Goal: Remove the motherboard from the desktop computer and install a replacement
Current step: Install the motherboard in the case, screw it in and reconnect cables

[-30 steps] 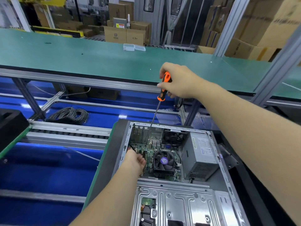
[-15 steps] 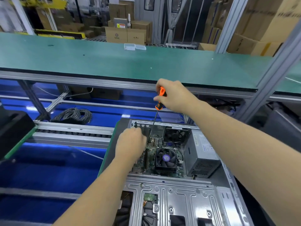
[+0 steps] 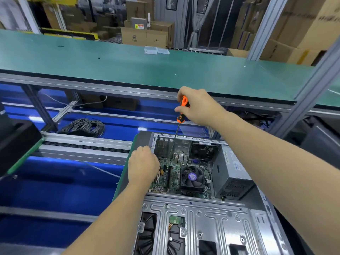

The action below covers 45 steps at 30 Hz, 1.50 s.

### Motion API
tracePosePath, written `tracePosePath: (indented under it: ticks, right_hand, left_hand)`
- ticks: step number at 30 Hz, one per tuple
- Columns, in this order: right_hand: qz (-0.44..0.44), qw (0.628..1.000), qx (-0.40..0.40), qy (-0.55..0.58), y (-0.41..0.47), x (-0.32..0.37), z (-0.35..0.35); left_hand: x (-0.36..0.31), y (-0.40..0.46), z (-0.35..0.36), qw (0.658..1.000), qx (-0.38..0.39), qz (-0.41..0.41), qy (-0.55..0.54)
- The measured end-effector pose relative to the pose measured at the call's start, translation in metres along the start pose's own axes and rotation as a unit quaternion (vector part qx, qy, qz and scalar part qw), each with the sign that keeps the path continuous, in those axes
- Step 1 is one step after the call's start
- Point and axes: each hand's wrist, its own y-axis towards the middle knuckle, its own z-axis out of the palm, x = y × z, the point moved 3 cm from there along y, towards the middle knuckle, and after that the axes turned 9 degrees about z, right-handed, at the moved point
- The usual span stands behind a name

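An open desktop case [image 3: 206, 218] lies on its side in front of me. Inside it sits the green motherboard [image 3: 173, 177] with a black CPU fan [image 3: 192, 176]. My right hand [image 3: 198, 106] grips an orange-handled screwdriver [image 3: 181, 111] held nearly upright; its thin shaft runs down to the board's far edge near the rear slots. My left hand [image 3: 143, 166] rests knuckles-up over the board's left edge by the case wall, fingers curled; what its fingertips touch is hidden.
A grey power supply [image 3: 231, 173] fills the case's right side, a rear fan [image 3: 203, 150] sits behind the board. A green conveyor table [image 3: 128, 70] with a small clear plastic box [image 3: 156, 50] runs across the back. Coiled cable [image 3: 84, 126] lies lower left. An aluminium post [image 3: 316, 78] stands right.
My right hand and the screwdriver came down closer to the case, the tip now reaching deeper inside. My left hand rose from the board's middle toward the case's left wall.
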Motion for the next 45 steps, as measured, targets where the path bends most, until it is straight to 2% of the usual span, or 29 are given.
tracePosePath:
  ticks: [45]
  right_hand:
    - [0.006,1.0,0.0,-0.013,0.0002,-0.0064,-0.0002]
  left_hand:
    - [0.0006,0.0023,0.0048,1.0,-0.005,-0.008,-0.001]
